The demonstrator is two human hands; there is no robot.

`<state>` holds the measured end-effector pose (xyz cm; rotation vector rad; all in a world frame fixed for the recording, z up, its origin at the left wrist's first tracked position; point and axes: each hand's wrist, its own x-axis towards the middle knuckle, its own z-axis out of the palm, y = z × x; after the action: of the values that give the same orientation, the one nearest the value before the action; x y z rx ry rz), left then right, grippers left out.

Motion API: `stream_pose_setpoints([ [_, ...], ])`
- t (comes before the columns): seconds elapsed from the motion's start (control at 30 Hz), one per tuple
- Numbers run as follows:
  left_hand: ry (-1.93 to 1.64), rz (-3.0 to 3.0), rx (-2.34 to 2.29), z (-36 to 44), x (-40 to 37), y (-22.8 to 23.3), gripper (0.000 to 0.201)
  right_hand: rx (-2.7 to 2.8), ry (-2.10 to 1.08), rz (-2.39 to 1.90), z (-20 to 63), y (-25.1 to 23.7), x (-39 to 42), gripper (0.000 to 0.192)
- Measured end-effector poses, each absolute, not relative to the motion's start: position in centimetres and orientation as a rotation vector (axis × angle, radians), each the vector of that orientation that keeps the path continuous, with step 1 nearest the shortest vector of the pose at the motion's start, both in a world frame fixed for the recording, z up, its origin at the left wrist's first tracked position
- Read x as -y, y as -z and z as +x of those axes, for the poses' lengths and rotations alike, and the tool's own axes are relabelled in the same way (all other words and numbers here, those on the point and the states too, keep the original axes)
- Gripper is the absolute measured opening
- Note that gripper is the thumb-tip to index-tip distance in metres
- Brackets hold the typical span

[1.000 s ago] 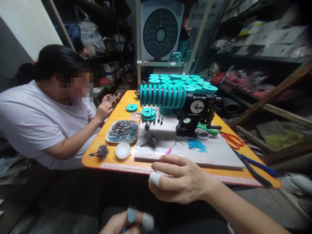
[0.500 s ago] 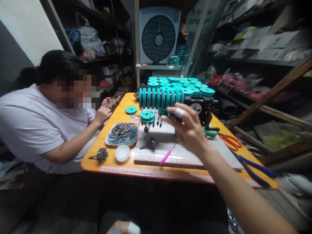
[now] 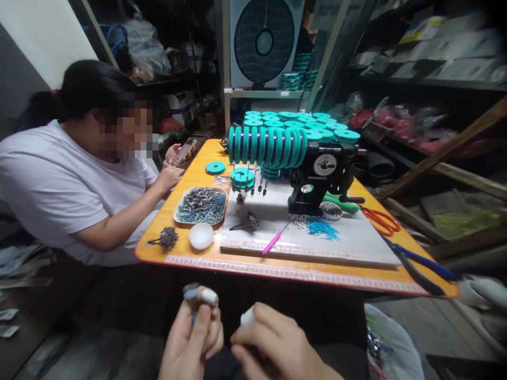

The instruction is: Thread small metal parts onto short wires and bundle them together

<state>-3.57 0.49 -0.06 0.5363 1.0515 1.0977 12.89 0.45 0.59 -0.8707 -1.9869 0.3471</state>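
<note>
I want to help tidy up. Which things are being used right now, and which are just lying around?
In use: left hand pinching a small blue piece; right hand beside it.

Lying about: pink tool, orange scissors, blue pliers, tray of small parts, teal spools.

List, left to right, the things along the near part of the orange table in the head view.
Bristly bundle → white disc → pink tool → blue tubes → blue-handled pliers.
</note>
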Motion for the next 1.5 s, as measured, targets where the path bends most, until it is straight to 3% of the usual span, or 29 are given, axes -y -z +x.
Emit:
stream_pose_setpoints([
  [0.17, -0.983, 0.518, -0.865, -1.8, -1.2, 0.1, 0.048, 1.623, -0.637, -1.197, 12.6, -1.2, -0.3, 0.015],
  [0.43, -0.95, 0.857, -1.052, -1.3, -0.9, 0.2, 0.046, 1.246, -1.113, -1.158, 12.6, -1.0, -1.4, 0.022],
  [0.63, -0.906, 1.18, -1.165, -1.0, -0.9, -0.9, 0.051, 1.226, -1.167, -1.19, 12.8, -0.9, -1.2, 0.024],
  [0.9, -0.951, 0.961, -1.296, -0.3, 0.2, 0.2, 0.044, 1.182, -1.292, -1.094, 12.5, 0.6, 0.0, 0.024],
  [0.97, -0.939, 0.922, -1.261, -0.4, 0.2, 0.5, 0.05, 1.211, -1.239, -1.065, 12.4, 0.6, 0.1, 0.023],
  [1.17, -0.995, 0.806, -1.09, -0.9, -0.1, 0.2, 0.052, 1.5, -0.687, -1.237, 13.0, -0.6, -0.1, 0.013],
  [1.5, -1.011, 0.779, -1.182, -0.9, 0.1, -0.2, 0.056, 1.603, -0.671, -1.242, 13.1, -0.8, 0.3, 0.014],
])
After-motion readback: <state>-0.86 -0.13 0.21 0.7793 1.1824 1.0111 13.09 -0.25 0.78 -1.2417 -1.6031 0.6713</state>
